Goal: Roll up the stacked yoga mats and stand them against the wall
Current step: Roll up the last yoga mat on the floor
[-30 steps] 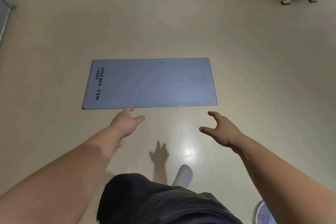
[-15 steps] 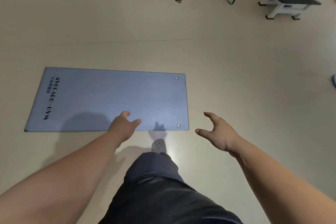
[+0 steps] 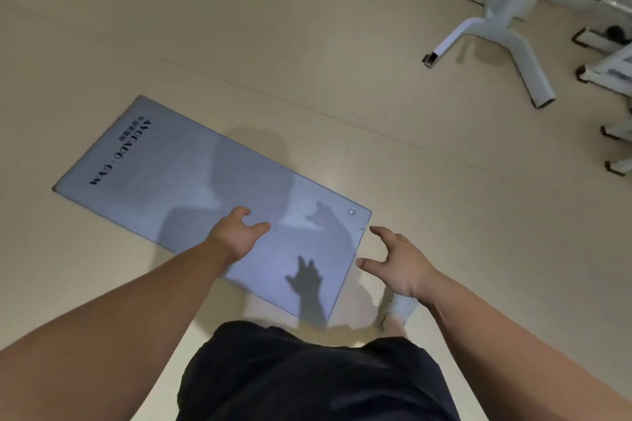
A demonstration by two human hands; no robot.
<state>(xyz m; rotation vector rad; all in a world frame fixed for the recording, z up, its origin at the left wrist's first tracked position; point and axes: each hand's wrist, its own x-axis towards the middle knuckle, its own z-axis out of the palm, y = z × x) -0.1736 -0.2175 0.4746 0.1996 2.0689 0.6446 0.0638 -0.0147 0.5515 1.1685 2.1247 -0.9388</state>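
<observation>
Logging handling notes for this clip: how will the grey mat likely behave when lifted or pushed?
The grey mat lies thin and flat, so probably floppy and light. On the glossy floor it may slide when pushed instead of rolling.

Dim light from several sources above: overlapping shadows cross the mat (image 3: 191,181), whose near end shows pale glare. Slight motion blur; the gym frame (image 3: 496,34) beyond the mat looks smeared.

White gym bench frame (image 3: 528,72) top rt on beige floor (image 3: 273,27); 2nd frame (image 3: 612,70) rt edge.
</observation>
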